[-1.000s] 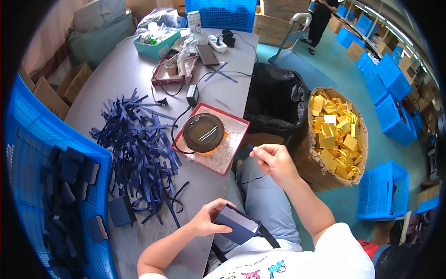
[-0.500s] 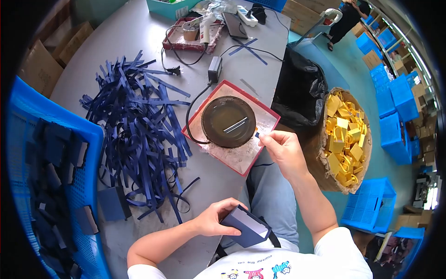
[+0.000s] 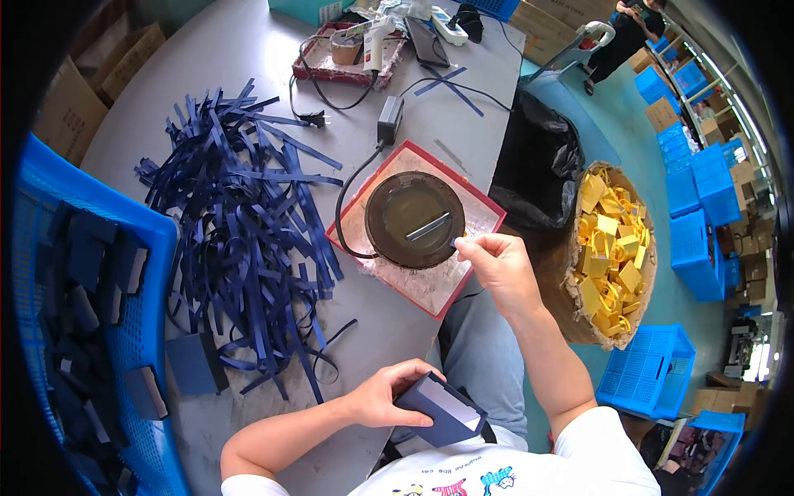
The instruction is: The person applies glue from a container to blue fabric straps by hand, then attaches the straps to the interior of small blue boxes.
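Observation:
My left hand (image 3: 385, 397) grips a small navy box (image 3: 447, 423), tilted above my lap, with its pale inside showing. At the right rim of a round dark pot (image 3: 395, 234), my right hand (image 3: 503, 269) pinches a short piece of dark blue ribbon (image 3: 456, 242), mostly hidden by the fingertips. Brownish stuff fills the pot, and a bright streak shows across it. Beneath the pot lies a shallow red-edged tray (image 3: 447, 291) with smeared residue. A heap of navy ribbons (image 3: 248, 240) spreads over the table to the left.
At far left, a blue crate (image 3: 153, 306) holds several navy boxes, and another navy box (image 3: 195, 362) stands beside it. A black-lined bin (image 3: 538, 157) and a carton of yellow pieces (image 3: 612, 248) stand right. A glue gun (image 3: 375, 45) and cables lie behind. Another person (image 3: 624, 37) stands far off.
My right hand has shifted slightly left and down relative to the pot, its pinch still at the rim. The box in my left hand has tipped slightly, showing more of its inside.

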Demonstrator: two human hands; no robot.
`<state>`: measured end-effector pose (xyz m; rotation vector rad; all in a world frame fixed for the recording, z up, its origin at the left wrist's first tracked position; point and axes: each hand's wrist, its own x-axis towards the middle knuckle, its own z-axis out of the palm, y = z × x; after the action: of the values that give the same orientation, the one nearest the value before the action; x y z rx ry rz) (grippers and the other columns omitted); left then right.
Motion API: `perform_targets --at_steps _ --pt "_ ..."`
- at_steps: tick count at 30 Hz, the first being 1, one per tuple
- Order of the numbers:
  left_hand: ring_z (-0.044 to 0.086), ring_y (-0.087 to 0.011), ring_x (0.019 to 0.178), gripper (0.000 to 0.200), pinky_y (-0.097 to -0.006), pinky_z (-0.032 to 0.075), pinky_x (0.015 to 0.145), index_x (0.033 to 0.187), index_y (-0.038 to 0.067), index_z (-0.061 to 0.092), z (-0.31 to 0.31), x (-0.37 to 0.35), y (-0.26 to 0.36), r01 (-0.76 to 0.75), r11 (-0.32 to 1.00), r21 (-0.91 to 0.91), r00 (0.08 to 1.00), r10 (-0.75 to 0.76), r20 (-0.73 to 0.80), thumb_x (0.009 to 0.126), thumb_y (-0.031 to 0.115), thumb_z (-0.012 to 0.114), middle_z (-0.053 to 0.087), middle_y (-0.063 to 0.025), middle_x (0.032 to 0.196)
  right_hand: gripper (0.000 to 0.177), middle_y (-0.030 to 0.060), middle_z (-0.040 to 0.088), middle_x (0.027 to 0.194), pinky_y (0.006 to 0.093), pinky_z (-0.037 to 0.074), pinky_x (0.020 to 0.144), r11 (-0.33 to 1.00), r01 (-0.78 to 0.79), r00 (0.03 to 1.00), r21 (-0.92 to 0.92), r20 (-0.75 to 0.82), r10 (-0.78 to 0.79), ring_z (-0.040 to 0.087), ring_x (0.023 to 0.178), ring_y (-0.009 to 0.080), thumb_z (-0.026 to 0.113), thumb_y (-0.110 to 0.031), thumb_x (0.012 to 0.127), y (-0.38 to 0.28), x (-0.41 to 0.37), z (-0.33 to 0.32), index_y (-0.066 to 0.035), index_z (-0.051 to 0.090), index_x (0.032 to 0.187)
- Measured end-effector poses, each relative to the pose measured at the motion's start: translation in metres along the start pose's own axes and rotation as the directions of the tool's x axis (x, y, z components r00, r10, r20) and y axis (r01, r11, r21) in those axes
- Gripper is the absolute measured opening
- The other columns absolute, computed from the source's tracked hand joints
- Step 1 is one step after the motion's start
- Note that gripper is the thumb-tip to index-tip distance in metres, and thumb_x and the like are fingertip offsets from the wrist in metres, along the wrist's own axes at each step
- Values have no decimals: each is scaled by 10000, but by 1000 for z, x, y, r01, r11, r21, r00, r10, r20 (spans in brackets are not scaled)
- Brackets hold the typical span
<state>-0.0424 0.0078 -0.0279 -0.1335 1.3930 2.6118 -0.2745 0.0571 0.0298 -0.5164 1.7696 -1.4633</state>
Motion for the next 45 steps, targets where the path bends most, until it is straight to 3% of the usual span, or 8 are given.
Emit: perform_targets --at_steps 8,10,15,16,21,25,30,45 --pt "533 -119 958 550 -272 427 863 1131 34 495 3 0 4 18 1000 -15 1000 -18 -15 656 37 771 561 -55 1037 190 -8 588 619 198 355 559 1000 -3 1000 -16 -30 2 465 581 28 663 -157 795 2 -6 -2 9 656 702" --pt "531 -115 955 568 -270 420 866 1149 38 492 4 0 8 -5 1000 -6 999 5 -51 654 37 771 557 -46 1032 211 -62 457 508 188 199 404 998 62 997 23 -48 -61 314 423 11 667 -189 787 3 -10 -8 -36 612 651" --pt "528 -139 1001 671 -299 409 903 1276 42 383 6 -1 25 -141 986 89 978 152 -143 713 88 743 563 -79 1067 181 -54 463 537 200 184 394 969 -77 990 235 136 46 285 424 3 643 -145 813 -14 -34 -30 -33 596 678" --pt "529 -143 1001 678 -304 411 898 1285 48 346 6 -3 32 -88 996 0 984 87 -158 729 89 732 572 -84 1046 181 -54 463 537 200 184 394 970 -76 990 233 135 45 285 424 3 643 -145 813 -16 -39 -33 -33 596 678" --pt "540 -129 976 563 -278 418 864 1206 34 420 -9 -9 34 -146 985 96 947 167 -275 744 133 728 584 -82 1043 152 -43 492 575 189 202 405 933 -140 946 332 323 27 307 438 6 636 -132 822 -35 -60 -36 -31 599 716" --pt "569 -128 918 588 -270 450 811 1189 30 457 -6 -18 53 -165 972 166 943 205 -263 704 159 763 603 -91 1016 166 -21 513 577 177 263 432 1000 16 881 12 473 -20 388 479 12 650 -98 794 -53 -83 -26 -2 605 667" --pt "588 -155 916 612 -260 451 812 1172 -16 460 6 -28 69 -251 913 320 927 322 -191 666 121 775 606 -124 998 137 20 562 563 211 331 443 913 283 740 -294 672 -13 465 487 51 662 -86 765 -63 -104 -11 22 627 689" --pt "593 -156 910 630 -257 450 804 1184 -25 453 11 -37 76 -294 892 342 918 363 -157 653 77 775 611 -134 986 175 92 556 537 266 390 442 803 415 695 -429 718 24 527 464 173 641 -120 746 -58 -110 5 15 605 641"
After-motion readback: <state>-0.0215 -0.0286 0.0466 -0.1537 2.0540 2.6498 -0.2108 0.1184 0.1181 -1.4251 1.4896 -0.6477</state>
